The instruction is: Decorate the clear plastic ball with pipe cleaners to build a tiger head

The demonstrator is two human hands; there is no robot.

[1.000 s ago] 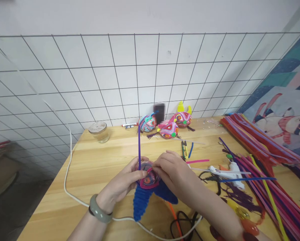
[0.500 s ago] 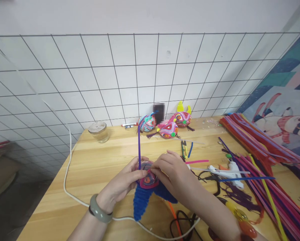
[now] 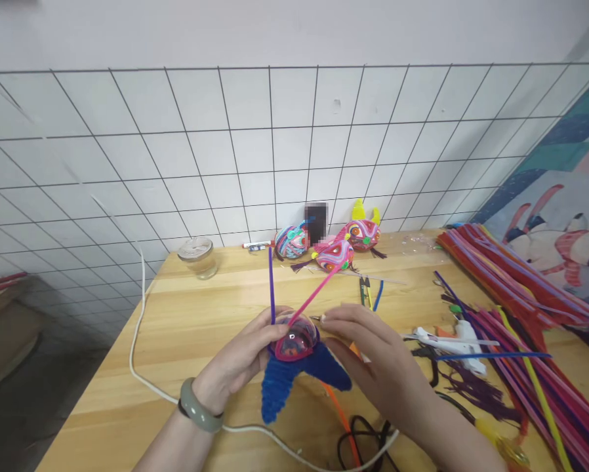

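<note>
While left hand (image 3: 248,354) clamps dome (image 3: 296,337) from its left, pink stem (image 3: 314,295) slanting up-right, nearer loosely open right hand (image 3: 373,351).

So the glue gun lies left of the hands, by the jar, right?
No. In the head view the glue gun lies right of the hands, beside the pipe cleaners. The jar stands far left, by the wall.

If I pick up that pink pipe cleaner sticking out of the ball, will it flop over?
Probably not: the pink pipe cleaner juts up straight from the clear ball with nothing holding its far end, so it looks fairly stiff. It is thin, so likely very light. Loops in the craft suggest it bends easily when pushed.
</note>
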